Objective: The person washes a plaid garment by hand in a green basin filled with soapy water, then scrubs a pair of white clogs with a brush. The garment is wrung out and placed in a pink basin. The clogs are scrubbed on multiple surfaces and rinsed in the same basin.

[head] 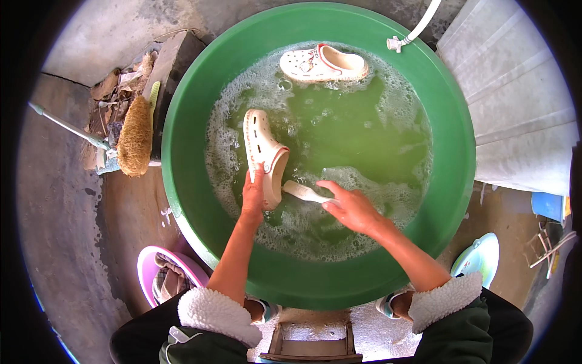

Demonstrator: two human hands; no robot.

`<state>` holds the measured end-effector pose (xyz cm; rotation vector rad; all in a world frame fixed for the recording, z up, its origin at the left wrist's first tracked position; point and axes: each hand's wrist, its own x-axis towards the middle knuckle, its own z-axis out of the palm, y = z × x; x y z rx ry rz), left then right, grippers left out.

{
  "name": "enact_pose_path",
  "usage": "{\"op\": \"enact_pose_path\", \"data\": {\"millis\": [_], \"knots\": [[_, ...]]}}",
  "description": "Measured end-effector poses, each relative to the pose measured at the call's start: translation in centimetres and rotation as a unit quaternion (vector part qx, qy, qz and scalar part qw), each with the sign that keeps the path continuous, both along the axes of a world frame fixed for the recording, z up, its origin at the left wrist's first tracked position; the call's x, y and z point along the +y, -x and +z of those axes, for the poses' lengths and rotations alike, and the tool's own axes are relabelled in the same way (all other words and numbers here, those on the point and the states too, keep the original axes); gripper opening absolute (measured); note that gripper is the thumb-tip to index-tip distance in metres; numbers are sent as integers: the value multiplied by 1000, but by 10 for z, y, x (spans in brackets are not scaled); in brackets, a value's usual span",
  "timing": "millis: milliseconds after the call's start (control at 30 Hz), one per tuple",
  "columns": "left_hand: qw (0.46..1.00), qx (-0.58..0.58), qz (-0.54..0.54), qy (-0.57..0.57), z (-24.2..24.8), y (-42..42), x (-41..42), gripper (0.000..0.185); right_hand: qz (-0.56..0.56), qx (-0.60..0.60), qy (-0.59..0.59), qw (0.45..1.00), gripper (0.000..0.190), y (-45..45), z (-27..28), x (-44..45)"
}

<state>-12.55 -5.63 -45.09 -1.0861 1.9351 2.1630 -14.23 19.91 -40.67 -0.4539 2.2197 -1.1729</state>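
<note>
My left hand (253, 195) grips a cream clog shoe (260, 134) by its side near the heel, its toe pointing away from me. The clog is tilted on its side, just over the soapy water. In my right hand (353, 207) is the handle of a white scrubbing brush (302, 191), whose head is beside the clog's heel; its bristles are hidden. A second cream clog (320, 63), with red trim and charms, floats at the far side. Both are inside a large green plastic tub (338, 284) of foamy water.
A white hose (420, 22) hangs over the tub's far right rim. At left, a loofah (135, 136) leans by a concrete block (175, 59). A pink basin (148, 268) holding cloth and a light blue basin (482, 259) flank the tub. A wooden stool (313, 348) is below me.
</note>
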Motion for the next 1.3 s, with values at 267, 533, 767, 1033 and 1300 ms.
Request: {"op": "enact_pose_path", "data": {"millis": [267, 533, 767, 1033, 1300], "knots": [[990, 19, -28, -135, 11, -3, 0, 79, -137, -145, 111, 974, 21, -9, -4, -4], [992, 0, 34, -118, -18, -4, 10, 69, -234, -315, 262, 882, 27, -42, -12, -39], [971, -13, 2, -239, 8, -17, 50, 63, -304, 27, 110, 946, 26, 4, -47, -113], [951, -82, 51, -292, 32, -3, 62, 66, -268, 41, 136, 953, 31, 17, 1, -81], [964, -15, 2, -266, 18, 6, 39, 62, -236, -67, 139, 959, 31, 9, -8, -79]]}}
